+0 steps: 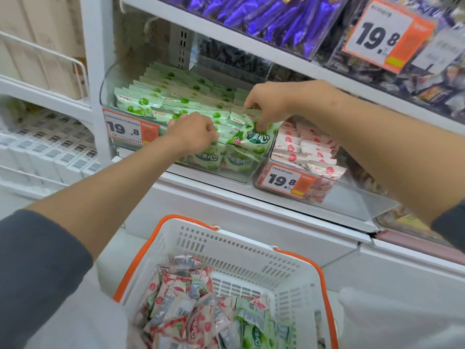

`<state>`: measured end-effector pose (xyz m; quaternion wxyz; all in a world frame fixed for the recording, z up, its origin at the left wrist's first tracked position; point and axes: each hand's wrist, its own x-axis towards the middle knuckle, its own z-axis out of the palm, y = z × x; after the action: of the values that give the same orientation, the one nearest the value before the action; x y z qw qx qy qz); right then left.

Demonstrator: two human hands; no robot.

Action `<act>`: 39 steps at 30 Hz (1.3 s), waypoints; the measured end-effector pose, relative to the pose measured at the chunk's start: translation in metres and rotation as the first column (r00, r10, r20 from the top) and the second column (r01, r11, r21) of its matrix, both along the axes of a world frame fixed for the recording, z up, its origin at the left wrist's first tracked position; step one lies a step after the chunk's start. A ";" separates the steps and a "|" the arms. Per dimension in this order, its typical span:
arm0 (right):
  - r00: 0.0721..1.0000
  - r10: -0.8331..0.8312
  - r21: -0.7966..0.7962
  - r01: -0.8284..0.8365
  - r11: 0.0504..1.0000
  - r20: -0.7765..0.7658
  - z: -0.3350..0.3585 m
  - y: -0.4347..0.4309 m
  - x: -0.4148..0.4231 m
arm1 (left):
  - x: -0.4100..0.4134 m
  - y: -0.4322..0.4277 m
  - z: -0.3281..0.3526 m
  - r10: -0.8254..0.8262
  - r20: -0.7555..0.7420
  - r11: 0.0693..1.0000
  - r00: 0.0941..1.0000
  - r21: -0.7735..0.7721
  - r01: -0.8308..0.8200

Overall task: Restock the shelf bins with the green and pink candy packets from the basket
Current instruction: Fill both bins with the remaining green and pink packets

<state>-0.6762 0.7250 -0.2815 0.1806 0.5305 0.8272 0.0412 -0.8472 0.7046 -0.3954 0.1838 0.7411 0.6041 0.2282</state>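
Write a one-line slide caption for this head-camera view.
Left hand and right hand grip green candy packets in a clear plastic shelf bin above a white plastic basket with orange handles.

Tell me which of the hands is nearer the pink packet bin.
Right. The right hand pinches a green packet in the green bin, right beside the pink bin; the left hand is further left.

White shop shelving (pixel 226 197) holds purple packets (pixel 271 18) above and barcoded white boxes (pixel 47 149) leftward.

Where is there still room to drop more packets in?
The pink bin is bare at its front right, between the pink packets and its clear wall. The green bin is crammed with green packets.
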 end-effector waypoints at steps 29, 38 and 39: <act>0.990 -0.096 -0.175 0.076 0.982 -0.104 -0.044 0.012 0.003 | 0.032 0.002 -0.003 -0.011 0.034 0.983 0.999 0.186 0.005; 0.995 -0.094 -0.150 0.087 0.985 -0.039 -0.044 0.018 0.005 | 0.032 0.019 -0.001 -0.120 -0.072 0.968 0.990 0.212 0.133; 0.996 -0.089 -0.141 0.083 0.987 -0.033 -0.044 0.017 0.006 | 0.032 0.019 -0.002 -0.117 -0.076 0.969 0.990 0.208 0.131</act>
<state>-0.6705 0.7420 -0.3257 0.2023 0.5524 0.8079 -0.0349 -0.8150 0.7240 -0.3969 0.0984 0.7997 0.5341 0.2559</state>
